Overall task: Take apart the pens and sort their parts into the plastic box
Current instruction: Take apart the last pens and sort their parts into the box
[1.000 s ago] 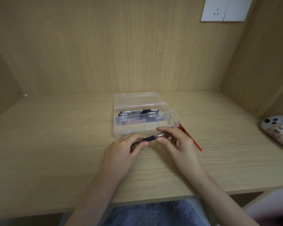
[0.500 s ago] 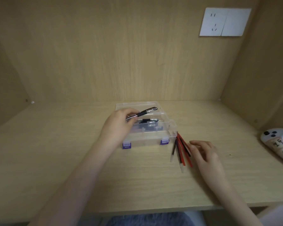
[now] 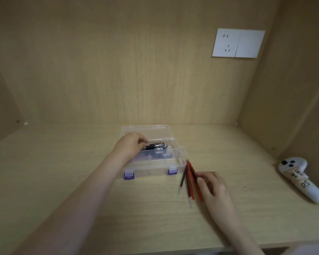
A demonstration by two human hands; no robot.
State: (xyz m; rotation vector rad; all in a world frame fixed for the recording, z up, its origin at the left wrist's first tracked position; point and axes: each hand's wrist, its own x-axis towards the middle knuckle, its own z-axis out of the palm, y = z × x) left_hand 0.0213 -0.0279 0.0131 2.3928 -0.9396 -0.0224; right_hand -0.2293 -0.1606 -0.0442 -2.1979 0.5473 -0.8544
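A pale wooden desk [image 3: 63, 181] fills the lower view, with a matching back panel [image 3: 118, 61] rising behind it. A white wall socket [image 3: 238, 43] sits on the panel at 1 o'clock. A white handheld controller [image 3: 300, 179] with handwritten labels lies on the desk at 4 o'clock

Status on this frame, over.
Left hand at pen barrels in plastic box, grip unclear. Right hand touching loose refills beside box. Nothing blocking.

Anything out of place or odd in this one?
Only mildly: red and black refills lie fanned loose on the desk, just right of the plastic box rather than in it, with the right hand touching them. A white controller lies at the far right, unrelated to the sorting. Nothing looks spilled or broken.
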